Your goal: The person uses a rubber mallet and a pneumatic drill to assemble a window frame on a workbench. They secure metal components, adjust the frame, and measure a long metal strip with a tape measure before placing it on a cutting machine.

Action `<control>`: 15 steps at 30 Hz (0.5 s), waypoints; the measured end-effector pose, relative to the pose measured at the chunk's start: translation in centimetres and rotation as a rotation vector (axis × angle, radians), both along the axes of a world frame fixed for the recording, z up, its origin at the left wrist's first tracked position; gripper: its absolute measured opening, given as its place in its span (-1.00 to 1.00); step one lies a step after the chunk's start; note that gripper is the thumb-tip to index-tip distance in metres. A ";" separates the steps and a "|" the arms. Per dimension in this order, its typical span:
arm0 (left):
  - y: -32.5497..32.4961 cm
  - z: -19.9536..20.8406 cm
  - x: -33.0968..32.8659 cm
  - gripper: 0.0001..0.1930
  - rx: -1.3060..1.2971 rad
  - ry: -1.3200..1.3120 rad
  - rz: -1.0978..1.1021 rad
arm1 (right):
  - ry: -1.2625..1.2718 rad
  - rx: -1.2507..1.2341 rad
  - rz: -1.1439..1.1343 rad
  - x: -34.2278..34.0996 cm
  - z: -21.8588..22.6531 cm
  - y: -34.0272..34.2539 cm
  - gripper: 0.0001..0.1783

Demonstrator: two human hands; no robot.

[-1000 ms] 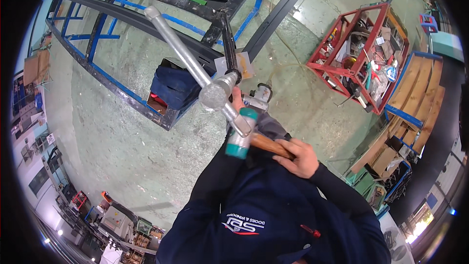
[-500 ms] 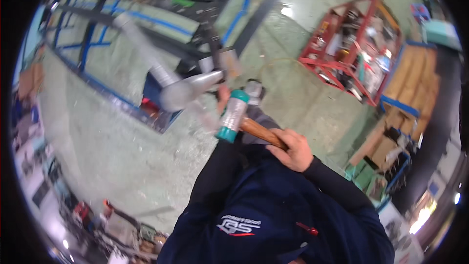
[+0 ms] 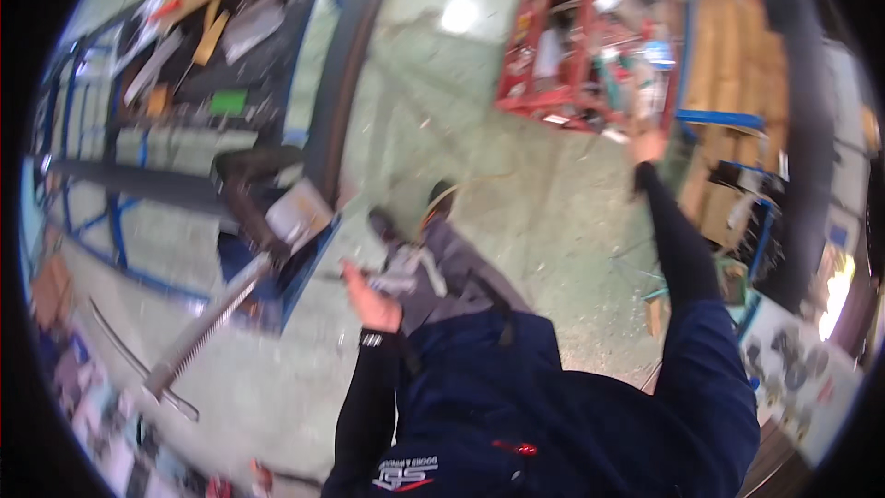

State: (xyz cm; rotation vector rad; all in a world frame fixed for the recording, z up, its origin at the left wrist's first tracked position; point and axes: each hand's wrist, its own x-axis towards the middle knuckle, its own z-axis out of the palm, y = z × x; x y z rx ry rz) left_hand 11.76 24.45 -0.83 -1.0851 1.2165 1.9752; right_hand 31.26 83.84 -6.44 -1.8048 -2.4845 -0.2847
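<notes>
My right arm reaches far out to the right, to the red metal frame cart (image 3: 546, 103) full of mixed objects. The right hand (image 3: 649, 145) is at its near edge, blurred, and its grip does not show. Whether the mallet is still in it I cannot make out among the smeared items. My left hand (image 3: 371, 302) is in front of my body at thigh height, fingers stretched out, with no held object visible. Left of it, a dark vise-like device (image 3: 253, 189) has a long threaded screw (image 3: 214, 330) with a crosswise bar handle pointing toward me.
A dark workbench (image 3: 267, 111) with blue legs bears flat pieces and a green block (image 3: 228, 102). A long dark beam (image 3: 343, 74) runs beside it. Wooden boards (image 3: 728, 60) lie on a blue frame at right. Various items line the floor at lower left.
My right hand, earlier holding a green-faced mallet by its wooden handle before my body, has swung out to the red cart. My left hand has shifted lower left. The view has turned.
</notes>
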 end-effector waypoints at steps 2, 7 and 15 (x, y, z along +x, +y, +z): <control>-0.6 -1.2 1.5 -0.59 -0.137 0.017 0.054 | -0.009 -0.329 0.073 -6.9 5.4 -0.3 -0.54; 2.0 3.4 1.2 -0.51 -0.046 -0.088 -0.055 | 0.148 -0.885 1.007 -11.9 7.4 -19.3 -0.21; 2.8 8.1 0.7 -0.48 -0.163 0.117 -0.359 | 0.534 -1.234 1.225 -12.9 10.2 -38.3 -0.44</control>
